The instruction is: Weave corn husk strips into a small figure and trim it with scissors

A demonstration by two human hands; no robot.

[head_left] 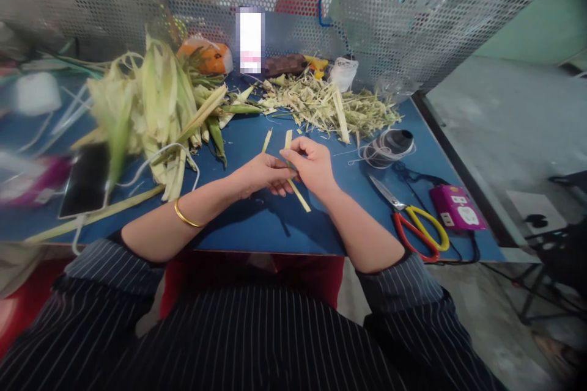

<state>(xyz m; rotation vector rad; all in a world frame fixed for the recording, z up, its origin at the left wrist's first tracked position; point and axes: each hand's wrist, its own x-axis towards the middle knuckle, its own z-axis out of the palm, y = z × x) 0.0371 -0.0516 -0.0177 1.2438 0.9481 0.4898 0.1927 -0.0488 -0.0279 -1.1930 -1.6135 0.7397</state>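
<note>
My left hand (265, 176) and my right hand (314, 165) meet above the blue table, fingertips close together. Between the right thumb and fingers is a pale corn husk strip (288, 139), its upper end sticking up. A strip end (300, 197) slants down below the fingers; whether it is the same piece is hidden. Another narrow husk strip (266, 142) rises from behind my left hand, whose fingers are closed around it. To the left lies a bunch of corn husks (160, 91). Beyond my hands is a heap of husk scraps (316, 104).
Scissors (413, 220) with red and yellow handles lie at right, below a thread cone (389, 145). A purple power block (457, 208) sits near the table's right edge. A phone (85, 180) with a white cable lies left. A perforated metal screen (389, 6) stands behind.
</note>
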